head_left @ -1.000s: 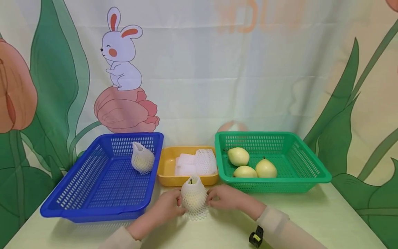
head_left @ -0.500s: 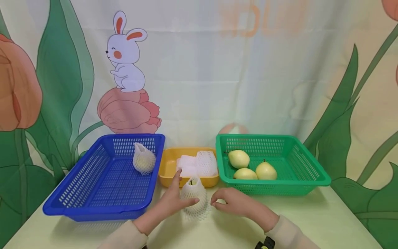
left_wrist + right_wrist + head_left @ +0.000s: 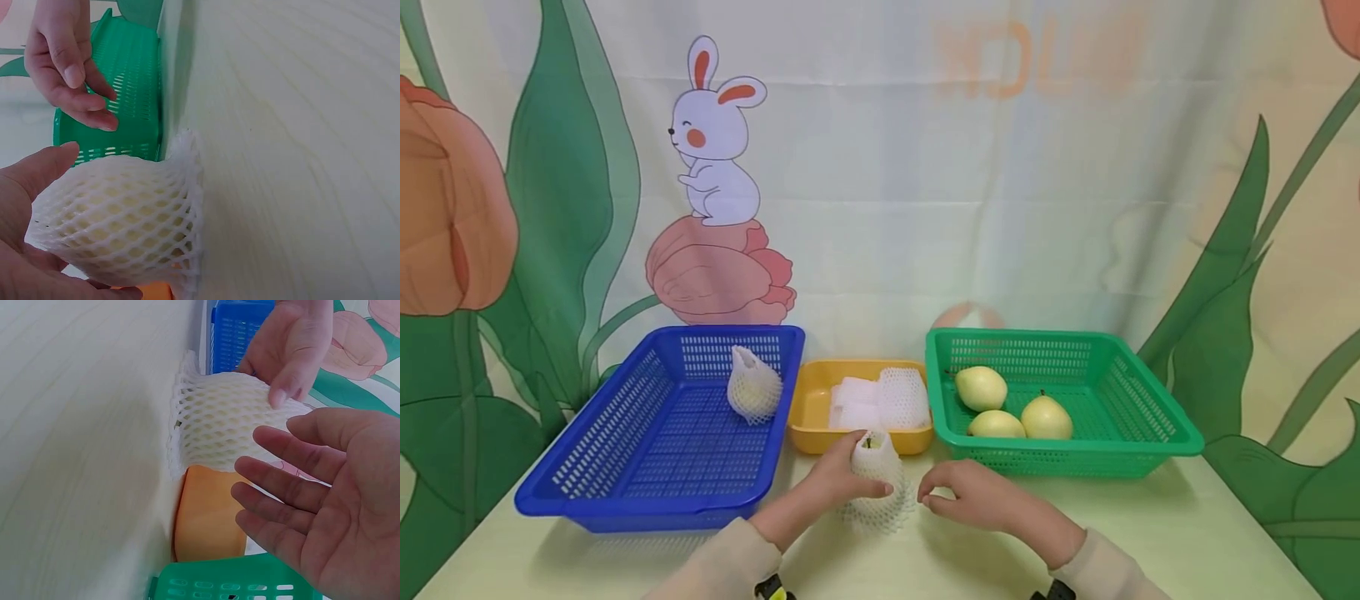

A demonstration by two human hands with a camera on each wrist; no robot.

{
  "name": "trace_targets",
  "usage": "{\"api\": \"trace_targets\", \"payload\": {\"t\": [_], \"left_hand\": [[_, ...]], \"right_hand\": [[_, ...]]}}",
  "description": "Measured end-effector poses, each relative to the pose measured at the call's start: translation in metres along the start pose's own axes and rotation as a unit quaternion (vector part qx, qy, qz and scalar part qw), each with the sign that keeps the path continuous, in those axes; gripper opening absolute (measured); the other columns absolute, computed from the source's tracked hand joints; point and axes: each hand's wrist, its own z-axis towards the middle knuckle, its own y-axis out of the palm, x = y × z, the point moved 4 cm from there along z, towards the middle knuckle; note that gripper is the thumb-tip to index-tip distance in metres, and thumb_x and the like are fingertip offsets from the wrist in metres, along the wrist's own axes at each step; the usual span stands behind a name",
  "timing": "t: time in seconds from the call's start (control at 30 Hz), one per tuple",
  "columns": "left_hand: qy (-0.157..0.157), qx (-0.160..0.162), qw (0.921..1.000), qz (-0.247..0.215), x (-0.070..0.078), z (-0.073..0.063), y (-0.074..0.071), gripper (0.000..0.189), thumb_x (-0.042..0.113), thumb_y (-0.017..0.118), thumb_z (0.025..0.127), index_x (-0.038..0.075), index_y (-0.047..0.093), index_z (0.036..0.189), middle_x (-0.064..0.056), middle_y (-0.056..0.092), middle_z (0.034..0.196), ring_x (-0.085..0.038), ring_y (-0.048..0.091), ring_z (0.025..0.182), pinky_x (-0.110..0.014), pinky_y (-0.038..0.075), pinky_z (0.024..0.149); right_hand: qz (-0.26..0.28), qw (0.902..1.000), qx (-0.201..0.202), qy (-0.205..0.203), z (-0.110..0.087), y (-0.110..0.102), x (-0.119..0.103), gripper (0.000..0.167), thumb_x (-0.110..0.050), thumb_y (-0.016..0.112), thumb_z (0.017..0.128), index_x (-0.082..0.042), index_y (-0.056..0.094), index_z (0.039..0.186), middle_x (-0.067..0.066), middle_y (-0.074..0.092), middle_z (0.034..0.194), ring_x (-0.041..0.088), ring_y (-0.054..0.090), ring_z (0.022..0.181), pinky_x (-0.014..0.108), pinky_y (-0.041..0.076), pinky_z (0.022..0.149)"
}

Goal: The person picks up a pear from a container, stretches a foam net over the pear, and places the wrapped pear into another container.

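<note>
A pear in a white foam net sleeve (image 3: 874,475) stands upright on the table in the head view, its stem showing at the sleeve's top opening. The sleeve's lower edge flares onto the tabletop. My left hand (image 3: 835,479) holds this pear from the left, thumb across the front and fingers behind it. In the left wrist view the netted pear (image 3: 119,215) lies between thumb and fingers. To its right, apart from it, my right hand (image 3: 973,496) hovers with loosely bent fingers. The right wrist view shows that right hand (image 3: 331,494) holding nothing.
A blue basket (image 3: 647,504) on the left holds one netted pear (image 3: 754,390). The yellow bin (image 3: 808,408) in the middle contains white foam net sleeves (image 3: 902,398). On the right, a green basket (image 3: 1112,446) bears three bare pears (image 3: 1047,418). A printed curtain (image 3: 865,167) hangs behind.
My left hand let go of the netted pear's lower side, spread, and now holds it higher up. My right hand has drawn away from the sleeve to the right.
</note>
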Motion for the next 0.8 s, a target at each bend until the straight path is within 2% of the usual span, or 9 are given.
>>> {"api": "trace_targets", "payload": {"t": [0.13, 0.4, 0.63, 0.8], "left_hand": [[0.000, -0.005, 0.9999, -0.014, -0.003, 0.004, 0.004, 0.090, 0.011, 0.089, 0.075, -0.003, 0.041, 0.149, -0.025, 0.057, 0.138, -0.037, 0.059, 0.119, -0.061, 0.045, 0.112], [0.037, 0.001, 0.9991, -0.022, -0.007, 0.007, 0.013, 0.096, 0.003, 0.091, 0.069, -0.004, 0.037, 0.149, -0.027, 0.056, 0.138, -0.040, 0.058, 0.119, -0.063, 0.045, 0.110], [0.021, 0.006, 0.9997, -0.010, -0.009, 0.007, 0.015, 0.095, 0.005, 0.088, 0.071, -0.003, 0.036, 0.150, -0.030, 0.051, 0.142, -0.043, 0.056, 0.121, -0.066, 0.045, 0.109], [0.010, 0.011, 0.9998, -0.009, -0.010, 0.008, 0.015, 0.094, 0.005, 0.087, 0.071, -0.003, 0.036, 0.150, -0.029, 0.053, 0.140, -0.041, 0.057, 0.118, -0.064, 0.047, 0.107]], "right_hand": [[0.000, 1.0000, 0.001, -0.003, 0.001, -0.003, -0.003, 0.018, -0.014, 0.059, 0.101, -0.007, 0.075, 0.104, 0.004, 0.077, 0.104, 0.014, 0.070, 0.098, 0.028, 0.057, 0.088], [0.011, 0.9999, -0.006, 0.001, 0.003, -0.005, -0.003, 0.019, -0.014, 0.059, 0.101, -0.005, 0.075, 0.106, 0.005, 0.077, 0.105, 0.015, 0.070, 0.099, 0.029, 0.057, 0.089], [0.023, 0.9996, -0.004, 0.015, 0.001, -0.004, 0.002, 0.019, -0.013, 0.058, 0.101, -0.005, 0.075, 0.106, 0.006, 0.077, 0.107, 0.015, 0.069, 0.100, 0.033, 0.058, 0.090], [0.023, 0.9997, 0.006, 0.006, 0.000, -0.005, 0.002, 0.019, -0.013, 0.058, 0.100, -0.005, 0.075, 0.105, 0.006, 0.076, 0.106, 0.015, 0.069, 0.099, 0.029, 0.057, 0.089]]}}
